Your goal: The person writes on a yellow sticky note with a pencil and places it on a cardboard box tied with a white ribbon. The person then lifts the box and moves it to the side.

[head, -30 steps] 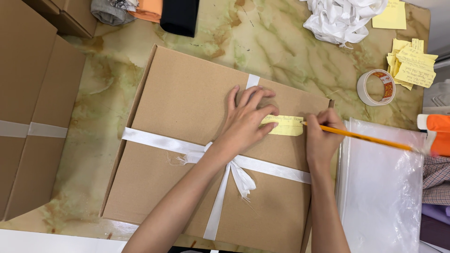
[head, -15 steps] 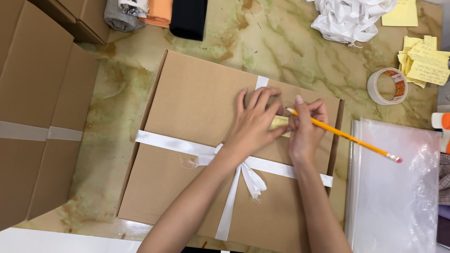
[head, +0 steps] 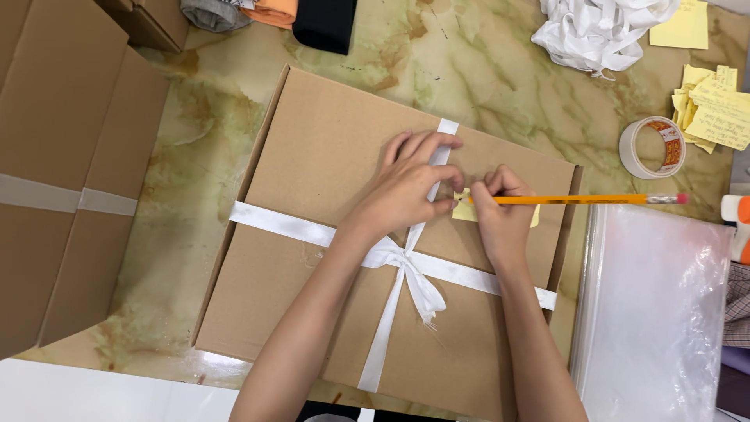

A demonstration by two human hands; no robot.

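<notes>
At frame centre, the right hand (head: 500, 215) pinches a yellow pencil (head: 578, 199), tip on a small yellow sticky note (head: 466, 211). The left hand (head: 410, 184) lies spread flat just beside it, fingertips pinning the note's left edge. Both rest on a brown cardboard box (head: 328, 156) tied with white ribbon (head: 281, 227) on the marble table (head: 203, 172). A tape roll (head: 652, 147) and loose yellow notes (head: 715, 109) lie upper right; flat brown cartons (head: 55, 180) at left.
</notes>
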